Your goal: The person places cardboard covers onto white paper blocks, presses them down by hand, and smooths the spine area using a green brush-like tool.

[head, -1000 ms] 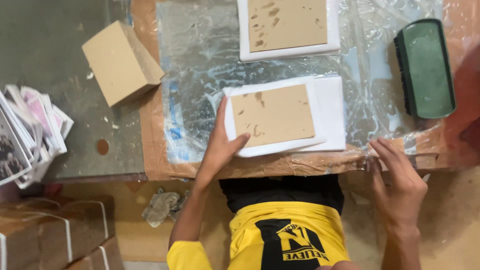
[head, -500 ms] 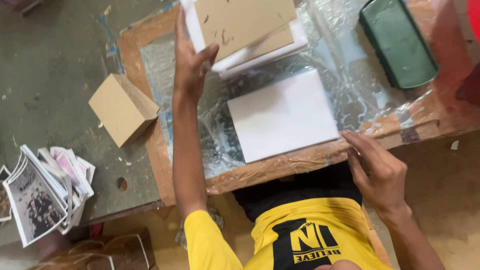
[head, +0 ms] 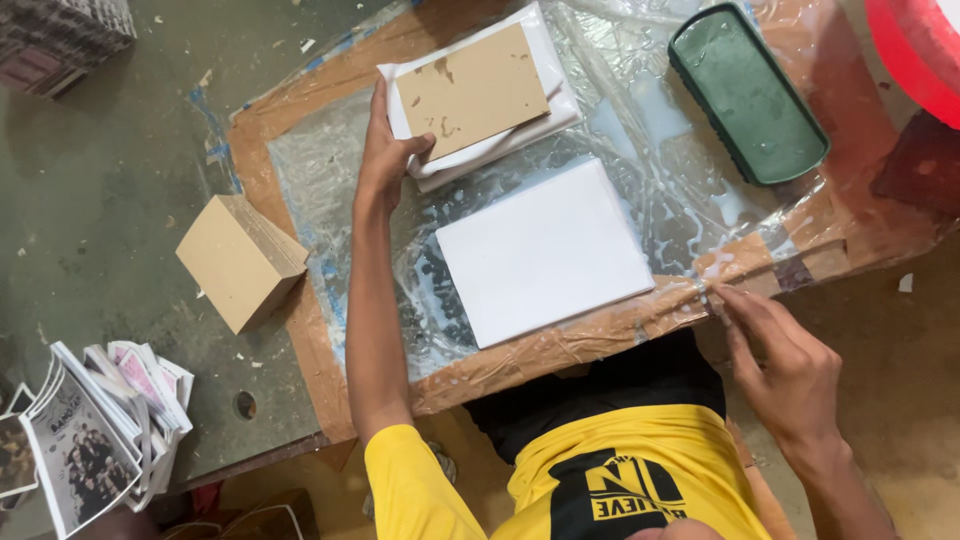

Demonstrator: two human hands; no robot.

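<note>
Since half a second ago my left hand (head: 385, 160) has carried the brown cardboard sheet on its stack of white paper (head: 478, 98) to the far left part of the board and set it down; the plain white rectangular sheet (head: 545, 252) that lay under it now sits bare in the middle. I see my left hand gripping the left edge of that stack, thumb on top near the cardboard's corner, fingers curled along the side. My right hand (head: 785, 365) hangs at the near right edge of the work board, fingers loosely extended and close together, the tips touching the crinkled tape and plastic at the rim; I cannot tell whether it pinches anything there.

Under both lies a flat wooden board wrapped in wrinkled clear plastic film (head: 330, 180) with brown tape around its border. On its far right rests a dark green oblong tray (head: 748, 92), well apart from the white sheet. Beyond that, at the far right corner, a curved red plastic rim (head: 915, 50) shows. Left of the board, on the grey-green floor, stands a tan block of stacked cardboard pieces (head: 240, 262), just beside the board's edge. Near left, a fanned pile of printed booklets (head: 95, 435) lies on the floor.
</note>
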